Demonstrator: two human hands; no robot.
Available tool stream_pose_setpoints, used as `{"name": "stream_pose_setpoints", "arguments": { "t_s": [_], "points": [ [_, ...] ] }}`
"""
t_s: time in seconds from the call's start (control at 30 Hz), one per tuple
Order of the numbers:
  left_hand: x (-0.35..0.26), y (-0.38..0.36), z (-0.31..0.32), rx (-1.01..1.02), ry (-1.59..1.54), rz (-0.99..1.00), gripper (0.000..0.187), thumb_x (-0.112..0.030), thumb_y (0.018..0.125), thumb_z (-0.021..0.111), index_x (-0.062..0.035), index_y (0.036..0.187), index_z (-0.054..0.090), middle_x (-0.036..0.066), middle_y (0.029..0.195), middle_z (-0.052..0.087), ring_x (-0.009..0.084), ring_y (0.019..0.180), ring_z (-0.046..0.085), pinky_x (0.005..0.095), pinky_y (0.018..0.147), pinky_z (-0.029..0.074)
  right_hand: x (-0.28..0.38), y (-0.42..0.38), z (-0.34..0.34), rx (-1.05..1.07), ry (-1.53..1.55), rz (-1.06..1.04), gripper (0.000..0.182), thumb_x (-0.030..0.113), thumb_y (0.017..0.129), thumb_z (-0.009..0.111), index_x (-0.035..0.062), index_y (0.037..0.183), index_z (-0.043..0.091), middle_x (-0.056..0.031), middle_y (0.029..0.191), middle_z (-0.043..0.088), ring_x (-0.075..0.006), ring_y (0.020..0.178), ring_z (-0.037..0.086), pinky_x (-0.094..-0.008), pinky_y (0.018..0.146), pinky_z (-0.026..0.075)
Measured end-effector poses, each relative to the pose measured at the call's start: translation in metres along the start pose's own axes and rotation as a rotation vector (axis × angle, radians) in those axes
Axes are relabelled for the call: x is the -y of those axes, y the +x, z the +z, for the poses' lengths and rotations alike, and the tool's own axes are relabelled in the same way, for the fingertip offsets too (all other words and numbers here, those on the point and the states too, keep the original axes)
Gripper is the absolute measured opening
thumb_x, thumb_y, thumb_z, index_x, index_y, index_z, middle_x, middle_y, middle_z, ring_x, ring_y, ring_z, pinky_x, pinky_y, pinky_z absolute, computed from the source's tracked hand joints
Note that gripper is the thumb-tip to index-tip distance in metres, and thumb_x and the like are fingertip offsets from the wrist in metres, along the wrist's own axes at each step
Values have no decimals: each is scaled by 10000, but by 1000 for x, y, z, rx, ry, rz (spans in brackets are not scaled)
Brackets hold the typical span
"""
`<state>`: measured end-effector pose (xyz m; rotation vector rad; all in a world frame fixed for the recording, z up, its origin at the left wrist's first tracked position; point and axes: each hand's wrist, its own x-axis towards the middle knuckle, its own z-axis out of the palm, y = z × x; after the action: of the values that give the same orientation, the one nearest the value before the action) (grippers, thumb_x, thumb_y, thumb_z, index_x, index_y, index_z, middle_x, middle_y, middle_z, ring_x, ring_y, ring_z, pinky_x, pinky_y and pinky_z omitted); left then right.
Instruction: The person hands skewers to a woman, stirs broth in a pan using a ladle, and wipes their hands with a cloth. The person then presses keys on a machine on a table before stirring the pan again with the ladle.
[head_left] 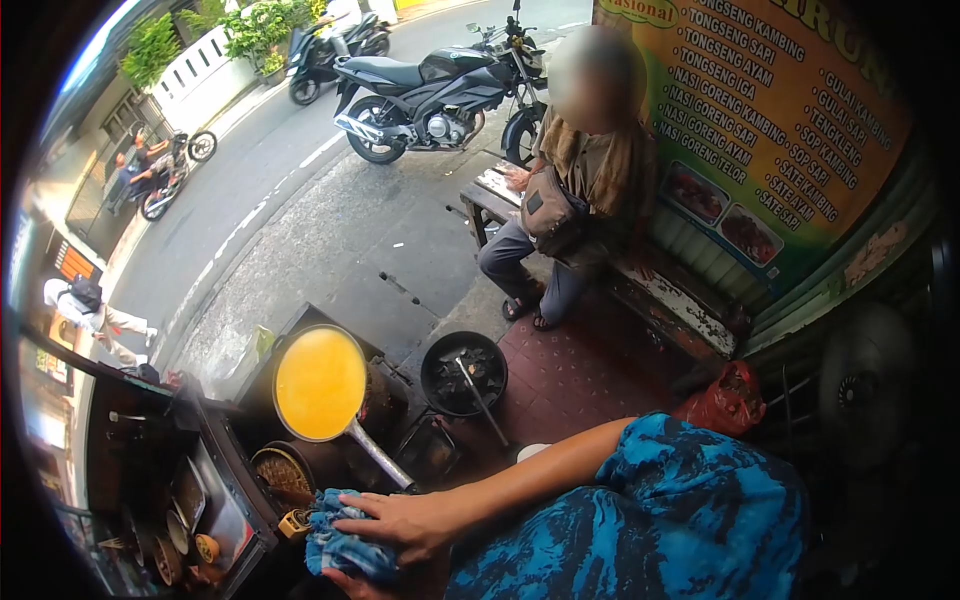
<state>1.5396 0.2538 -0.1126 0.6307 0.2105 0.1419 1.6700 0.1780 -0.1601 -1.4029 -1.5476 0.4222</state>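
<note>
A bunched blue cloth (350, 535) is in both of my hands near the bottom of the view. My right hand (405, 520) lies over its top and side, fingers curled onto the fabric. Only part of my left hand (355, 585) shows at the bottom edge, its fingers against the underside of the cloth. Just beyond them, a saucepan (366, 405) full of yellow liquid (320, 385) stands over the stove. Its metal handle (380, 455) points back toward my right hand. A small yellow object (294, 523) sits beside the cloth.
Right of the saucepan is a black pan (463, 375) of dark pieces with a metal rod across it. A cart (235, 480) with dishes stands at left. A seated person (570, 200) occupies the bench (670, 305). Motorcycles (440, 95) line the street.
</note>
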Motion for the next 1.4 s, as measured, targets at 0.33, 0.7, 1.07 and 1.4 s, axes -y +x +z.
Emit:
{"name": "stream_pose_setpoints", "arguments": {
  "t_s": [0.33, 0.7, 1.07, 1.4],
  "points": [
    [-26, -10, -66, -160, 178, 158, 839, -545, 848, 527, -66, 1444, 182, 162, 1428, 297, 306, 1298, 307, 460, 1071, 237, 20, 0, -34, -188, 138, 267, 846, 95, 699, 663, 163, 1421, 228, -213, 1204, 424, -393, 1083, 481, -430, 922, 408],
    [-24, -20, -104, 472, -376, -57, 950, -482, 780, 642, -33, 1444, 130, 232, 1417, 272, 312, 1158, 487, 404, 979, 377, 18, -4, -28, -109, 490, 217, 489, 47, 669, 612, 11, 1142, 490, -206, 902, 592, -365, 927, 590, -413, 812, 448],
    [-30, -13, -71, 129, 487, -122, 922, -446, 768, 658, 6, 1421, 189, 234, 1381, 334, 294, 1103, 530, 376, 949, 404, 28, -12, -28, 83, 366, 16, 456, 61, 642, 628, -3, 1079, 517, -236, 875, 601, -417, 837, 579, -453, 727, 455],
    [-54, -8, -41, 33, 801, 49, 897, -404, 743, 680, 59, 1385, 260, 210, 1333, 414, 267, 1212, 442, 368, 1021, 318, 28, -12, -50, 161, 240, -9, 562, 149, 639, 699, 38, 1157, 514, -225, 950, 592, -411, 922, 570, -450, 801, 457]
  ]
}}
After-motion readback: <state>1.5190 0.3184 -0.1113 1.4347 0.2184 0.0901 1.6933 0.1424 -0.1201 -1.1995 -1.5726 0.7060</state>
